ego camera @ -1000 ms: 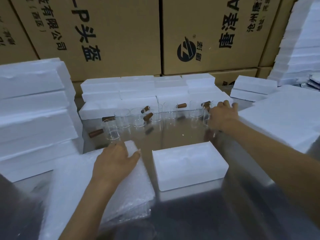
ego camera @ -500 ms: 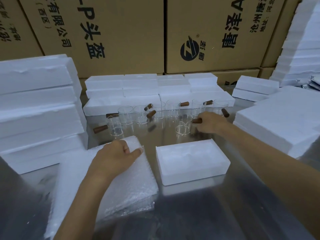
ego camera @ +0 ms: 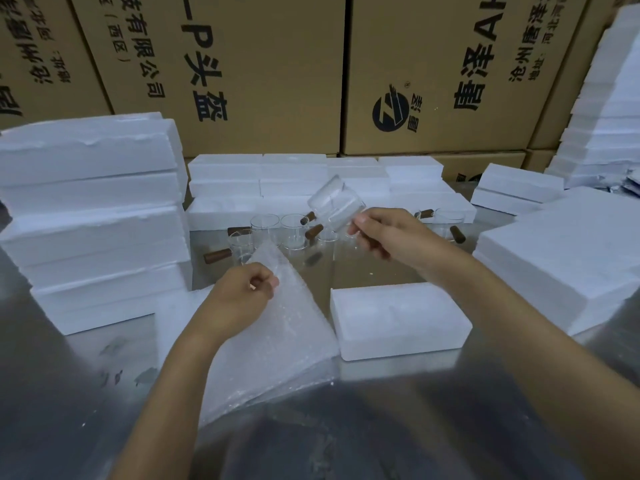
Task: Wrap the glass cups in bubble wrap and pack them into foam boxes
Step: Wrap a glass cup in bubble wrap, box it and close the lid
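A person's two bare forearms reached over a shiny metal surface (ego camera: 363,410). The open foam box (ego camera: 398,320) lay flat on it and serves here as the landmark. Above and beyond the box, the right hand (ego camera: 388,233) held a clear glass cup (ego camera: 334,206) in the air, tilted on its side, fingers curled round the part nearest the palm; the cup's handle could not be made out. To the left of the box, the left hand (ego camera: 242,292) pinched the raised corner of a bubble wrap sheet (ego camera: 277,341) between thumb and curled fingers, so that corner stood up in a peak while the rest of the sheet lay on a pile of the same wrap touching the box's left edge.

Beyond the box, a row of glass cups with brown wooden handles (ego camera: 273,230) stood upright on the surface, partly hidden behind the right hand. Behind that row ran a low bank of white foam boxes (ego camera: 294,181), stacked in layers. Far left of the open box rose a taller stack of foam boxes (ego camera: 93,216). To its right lay a thick stack of white foam slabs (ego camera: 568,258). Large brown cardboard cartons (ego camera: 242,71) with printed black Chinese characters filled the background beyond everything
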Action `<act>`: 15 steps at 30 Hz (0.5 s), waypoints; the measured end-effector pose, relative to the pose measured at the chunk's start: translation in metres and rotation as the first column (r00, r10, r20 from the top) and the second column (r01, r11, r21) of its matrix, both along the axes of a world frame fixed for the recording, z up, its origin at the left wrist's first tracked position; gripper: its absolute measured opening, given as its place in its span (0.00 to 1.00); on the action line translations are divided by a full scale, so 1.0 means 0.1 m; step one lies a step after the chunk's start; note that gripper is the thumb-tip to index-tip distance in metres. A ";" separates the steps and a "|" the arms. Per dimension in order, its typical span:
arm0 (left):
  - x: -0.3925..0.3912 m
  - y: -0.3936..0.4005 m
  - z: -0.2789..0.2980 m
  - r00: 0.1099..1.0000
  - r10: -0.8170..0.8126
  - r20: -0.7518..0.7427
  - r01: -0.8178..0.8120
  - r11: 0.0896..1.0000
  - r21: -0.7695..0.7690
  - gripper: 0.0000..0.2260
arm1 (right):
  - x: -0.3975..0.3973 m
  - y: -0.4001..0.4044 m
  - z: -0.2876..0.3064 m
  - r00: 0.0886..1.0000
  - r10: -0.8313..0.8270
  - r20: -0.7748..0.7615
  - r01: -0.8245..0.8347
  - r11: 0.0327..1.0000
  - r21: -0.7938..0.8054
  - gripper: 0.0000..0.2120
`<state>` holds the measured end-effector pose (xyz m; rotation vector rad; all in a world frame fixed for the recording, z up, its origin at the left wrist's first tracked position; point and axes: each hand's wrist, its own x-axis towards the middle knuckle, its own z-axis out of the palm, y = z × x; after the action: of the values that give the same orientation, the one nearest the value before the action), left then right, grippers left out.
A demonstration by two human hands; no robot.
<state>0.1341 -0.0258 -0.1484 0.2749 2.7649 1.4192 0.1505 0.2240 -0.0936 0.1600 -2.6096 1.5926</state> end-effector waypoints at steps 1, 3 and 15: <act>0.01 0.02 0.00 1.000 -0.008 -0.019 0.009 1.000 0.023 0.09 | 0.12 -0.10 0.04 0.996 0.088 0.019 -0.084 0.985 -0.149 0.14; 0.04 0.05 0.01 0.997 -0.013 -0.079 0.018 0.998 0.061 0.09 | 0.30 -0.29 0.04 0.977 0.214 0.021 -0.206 0.960 -0.188 0.13; 0.20 0.18 0.17 0.816 0.176 -0.551 -0.064 0.974 0.217 0.06 | 0.39 -0.59 -0.52 0.918 0.107 -0.382 0.168 0.768 0.617 0.05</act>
<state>0.1545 -0.0082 -0.1315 0.6372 3.1410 1.9080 0.1890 0.1651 -0.1453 0.4258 -2.6607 0.4941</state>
